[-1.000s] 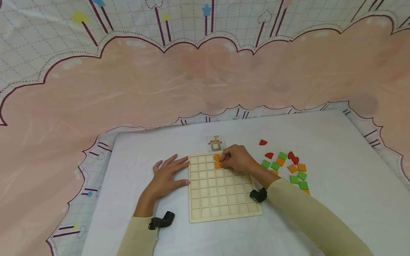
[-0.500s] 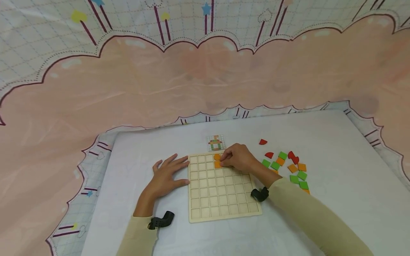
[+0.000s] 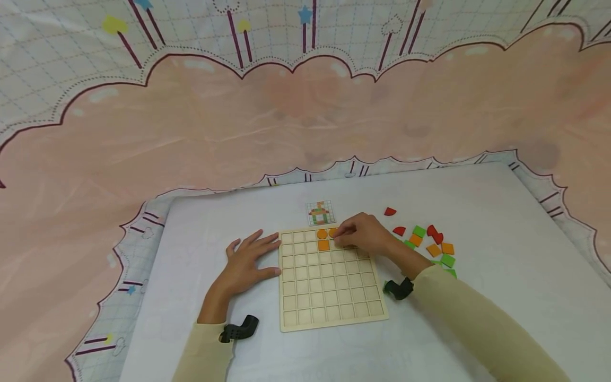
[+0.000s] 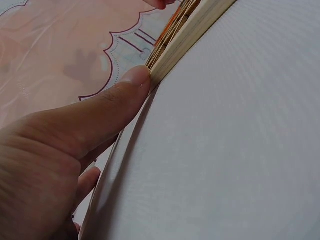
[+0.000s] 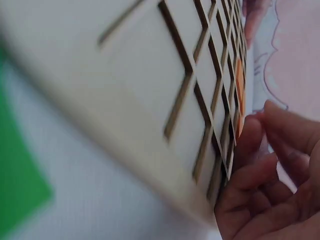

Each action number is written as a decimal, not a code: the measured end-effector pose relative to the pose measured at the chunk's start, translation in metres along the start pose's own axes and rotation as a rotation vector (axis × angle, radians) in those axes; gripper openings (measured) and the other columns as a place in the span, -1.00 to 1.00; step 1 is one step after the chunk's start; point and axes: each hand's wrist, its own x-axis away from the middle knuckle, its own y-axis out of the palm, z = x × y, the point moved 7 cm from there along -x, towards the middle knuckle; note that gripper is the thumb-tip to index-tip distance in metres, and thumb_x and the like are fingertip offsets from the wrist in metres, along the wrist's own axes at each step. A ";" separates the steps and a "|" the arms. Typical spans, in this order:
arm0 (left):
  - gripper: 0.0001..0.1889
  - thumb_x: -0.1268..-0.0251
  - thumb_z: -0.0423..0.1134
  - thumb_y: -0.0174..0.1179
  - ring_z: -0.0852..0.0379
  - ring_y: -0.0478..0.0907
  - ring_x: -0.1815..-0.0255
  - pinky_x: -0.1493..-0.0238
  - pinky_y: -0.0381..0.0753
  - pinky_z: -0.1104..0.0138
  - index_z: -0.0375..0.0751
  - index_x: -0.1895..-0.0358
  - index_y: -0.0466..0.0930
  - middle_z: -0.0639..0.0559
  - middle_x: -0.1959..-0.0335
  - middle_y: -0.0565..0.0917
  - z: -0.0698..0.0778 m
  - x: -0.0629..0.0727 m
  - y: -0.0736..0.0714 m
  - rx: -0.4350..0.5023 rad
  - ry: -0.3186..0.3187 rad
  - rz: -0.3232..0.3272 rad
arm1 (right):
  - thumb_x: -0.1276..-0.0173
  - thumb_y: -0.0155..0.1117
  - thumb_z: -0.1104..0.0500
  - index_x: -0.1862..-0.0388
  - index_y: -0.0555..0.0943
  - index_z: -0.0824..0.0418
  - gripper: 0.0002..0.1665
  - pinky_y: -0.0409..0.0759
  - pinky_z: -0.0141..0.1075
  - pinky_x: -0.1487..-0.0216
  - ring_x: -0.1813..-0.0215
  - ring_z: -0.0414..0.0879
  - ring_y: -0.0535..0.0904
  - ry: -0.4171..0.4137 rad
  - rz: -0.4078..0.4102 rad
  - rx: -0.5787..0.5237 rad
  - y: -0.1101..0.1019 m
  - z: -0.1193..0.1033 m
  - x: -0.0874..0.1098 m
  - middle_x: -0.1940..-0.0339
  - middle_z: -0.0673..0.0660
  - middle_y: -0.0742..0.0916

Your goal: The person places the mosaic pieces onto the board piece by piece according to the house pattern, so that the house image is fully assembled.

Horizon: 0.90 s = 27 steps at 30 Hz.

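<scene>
Orange disc (image 3: 331, 232) on the board (image 3: 317, 286), partly behind curled fingers (image 3: 345, 229) of the right hand (image 3: 366, 233), grip unclear.

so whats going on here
A person is working with coloured tiles on a wooden grid board. The spread left hand touches its left edge. The right hand partly covers an orange tile in the far row; its grip is unclear. Beside that tile sits an orange round tile, with an orange square tile just nearer. A pattern card lies beyond the board; loose tiles lie to the right.
</scene>
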 end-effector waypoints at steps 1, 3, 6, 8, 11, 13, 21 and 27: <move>-0.23 -0.15 0.11 0.47 -0.08 0.02 -0.68 -0.48 -0.30 -0.32 0.06 -0.46 0.47 0.17 -0.56 0.38 0.000 0.000 0.000 0.003 -0.002 -0.002 | -0.33 0.48 0.04 0.17 0.83 0.00 -0.86 0.58 -0.26 0.03 0.11 -0.12 0.62 -0.003 -0.004 -0.001 -0.003 0.001 0.001 0.15 -0.06 0.82; -0.23 -0.15 0.10 0.47 -0.09 0.03 -0.68 -0.48 -0.30 -0.33 0.06 -0.46 0.48 0.17 -0.56 0.38 0.001 0.000 0.000 0.007 0.002 0.000 | -0.33 0.47 0.03 0.16 0.82 -0.01 -0.85 0.56 -0.26 0.03 0.10 -0.11 0.61 -0.018 -0.013 0.004 -0.007 0.002 0.003 0.14 -0.07 0.81; -0.24 -0.15 0.10 0.47 -0.09 0.03 -0.68 -0.48 -0.29 -0.32 0.06 -0.45 0.48 0.17 -0.56 0.38 0.001 0.000 0.000 0.008 0.005 0.002 | -0.34 0.46 0.02 0.16 0.82 -0.02 -0.86 0.54 -0.25 0.07 0.12 -0.09 0.58 -0.052 -0.013 0.028 -0.015 0.004 0.006 0.18 -0.08 0.81; -0.24 -0.15 0.10 0.47 -0.09 0.03 -0.68 -0.48 -0.29 -0.33 0.06 -0.45 0.48 0.16 -0.56 0.39 0.001 0.000 0.000 0.004 0.009 0.007 | -0.35 0.46 0.02 0.17 0.81 -0.03 -0.87 0.52 -0.25 0.09 0.14 -0.08 0.55 -0.066 -0.004 0.047 -0.020 0.007 0.008 0.22 -0.09 0.79; -0.23 -0.15 0.10 0.47 -0.09 0.04 -0.68 -0.48 -0.29 -0.32 0.06 -0.45 0.48 0.16 -0.56 0.39 0.000 0.000 0.000 0.006 0.009 0.011 | -0.35 0.45 0.00 0.19 0.80 -0.02 -0.87 0.51 -0.25 0.14 0.16 -0.06 0.53 -0.067 0.017 0.082 -0.030 0.013 0.013 0.26 -0.06 0.78; -0.24 -0.14 0.10 0.47 -0.10 0.05 -0.67 -0.48 -0.28 -0.33 0.06 -0.45 0.48 0.16 -0.55 0.39 0.000 0.001 0.000 0.005 0.011 0.016 | -0.35 0.46 -0.02 0.18 0.80 -0.01 -0.85 0.51 -0.26 0.15 0.14 -0.05 0.52 -0.059 0.035 0.113 -0.037 0.018 0.017 0.25 -0.06 0.77; -0.23 -0.15 0.11 0.47 -0.11 0.05 -0.67 -0.47 -0.28 -0.32 0.05 -0.46 0.48 0.15 -0.55 0.39 0.000 0.000 0.000 0.015 0.013 0.011 | -0.37 0.44 0.04 0.14 0.79 0.02 -0.85 0.61 -0.17 -0.01 0.03 -0.04 0.60 -0.069 0.072 0.223 -0.064 0.042 0.033 0.18 -0.03 0.74; -0.23 -0.14 0.12 0.47 -0.09 0.03 -0.68 -0.48 -0.30 -0.31 0.07 -0.46 0.48 0.17 -0.56 0.38 0.000 0.001 0.000 0.014 0.001 0.002 | -0.29 0.52 0.08 0.13 0.78 0.04 -0.81 0.66 -0.02 -0.12 0.00 0.01 0.63 -0.068 0.037 0.253 -0.074 0.054 0.039 0.14 0.03 0.73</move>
